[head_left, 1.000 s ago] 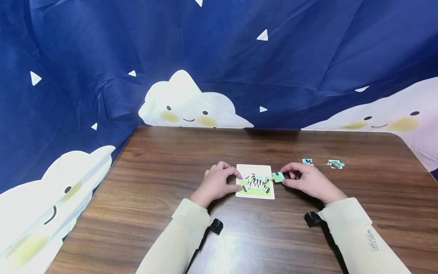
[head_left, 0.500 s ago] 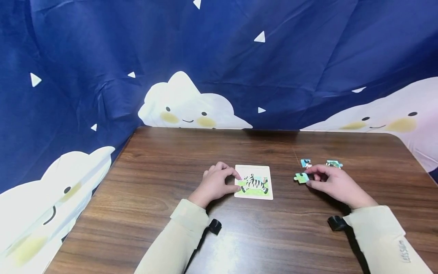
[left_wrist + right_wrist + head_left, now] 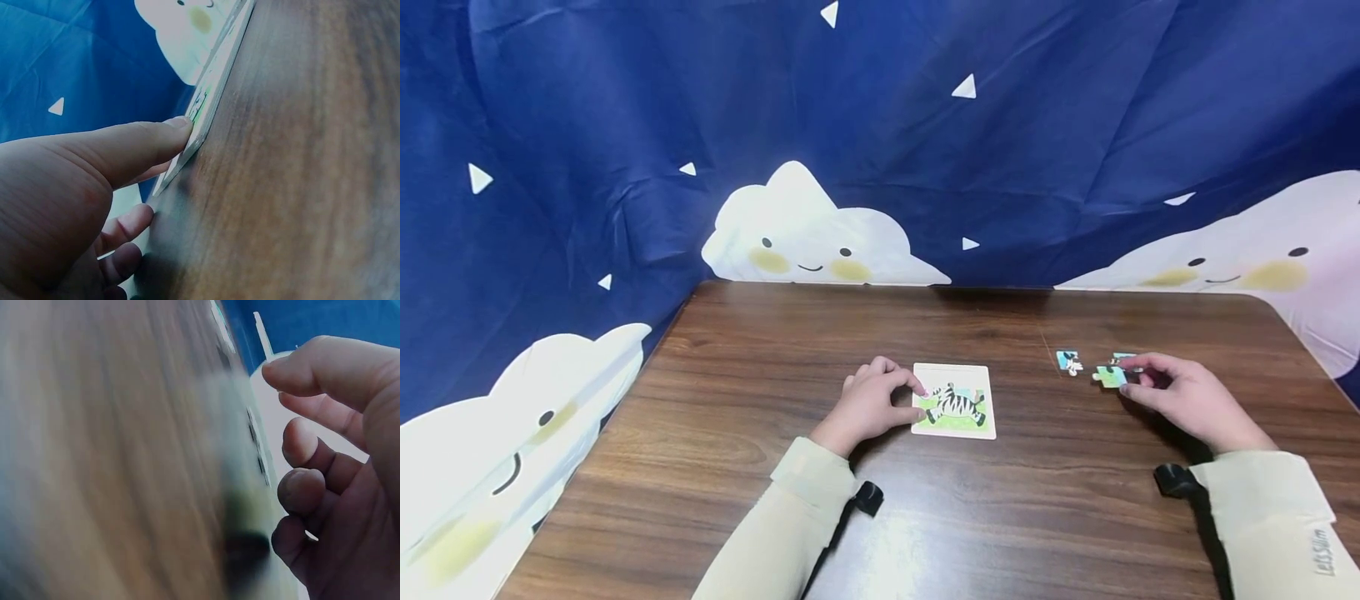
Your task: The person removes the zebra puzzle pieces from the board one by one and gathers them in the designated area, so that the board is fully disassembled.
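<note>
Three loose puzzle pieces (image 3: 1109, 377), right hand (image 3: 1193, 398) pinching one, left hand (image 3: 868, 407) resting on one zebra board (image 3: 955, 405)

The left arm (image 3: 775, 525) and right arm (image 3: 1273, 517), both pale-sleeved, reach forward, wrists well apart. The left hand (image 3: 868, 407) presses with a straightened thumb, forefinger spread from it. The right hand (image 3: 1183, 398) pinches between thumb and forefinger, its other fingers (image 3: 301, 489) curled.

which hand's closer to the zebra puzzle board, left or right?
Left. The left hand touches the zebra puzzle board at its left edge; the right hand is off to its right, pinching a green puzzle piece.
</note>
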Tool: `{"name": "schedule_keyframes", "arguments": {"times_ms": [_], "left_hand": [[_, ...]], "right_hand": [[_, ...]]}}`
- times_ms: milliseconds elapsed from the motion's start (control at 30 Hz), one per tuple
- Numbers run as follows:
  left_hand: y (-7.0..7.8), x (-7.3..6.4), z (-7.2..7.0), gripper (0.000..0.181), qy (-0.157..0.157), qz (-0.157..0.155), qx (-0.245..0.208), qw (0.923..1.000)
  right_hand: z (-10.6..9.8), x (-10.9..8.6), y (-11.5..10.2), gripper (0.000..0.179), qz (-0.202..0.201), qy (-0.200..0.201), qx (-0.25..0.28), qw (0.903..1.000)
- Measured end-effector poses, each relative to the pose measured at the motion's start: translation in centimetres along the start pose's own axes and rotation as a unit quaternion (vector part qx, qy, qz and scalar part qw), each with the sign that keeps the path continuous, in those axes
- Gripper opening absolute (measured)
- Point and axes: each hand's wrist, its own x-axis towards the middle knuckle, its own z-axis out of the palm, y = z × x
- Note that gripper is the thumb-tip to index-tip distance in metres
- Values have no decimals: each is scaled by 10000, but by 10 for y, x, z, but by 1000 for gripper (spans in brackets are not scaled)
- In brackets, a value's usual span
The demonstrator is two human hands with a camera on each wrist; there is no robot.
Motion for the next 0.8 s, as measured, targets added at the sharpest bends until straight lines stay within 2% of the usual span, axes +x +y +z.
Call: {"name": "schedule_keyframes", "arguments": {"times_ms": [267, 433, 800], "left_hand": [[-2, 1, 3, 24, 50, 11, -23, 10000], [-3, 1, 3, 24, 34, 26, -49, 10000], [-3, 1, 2, 24, -4, 79, -66, 9999]], "right_hand": [[-11, -3, 16, 30, 300, 66, -23, 9995], [-16, -3, 25, 34, 512, 44, -205, 9985], [-25, -2, 49, 40, 977, 291, -601, 9930]]}}
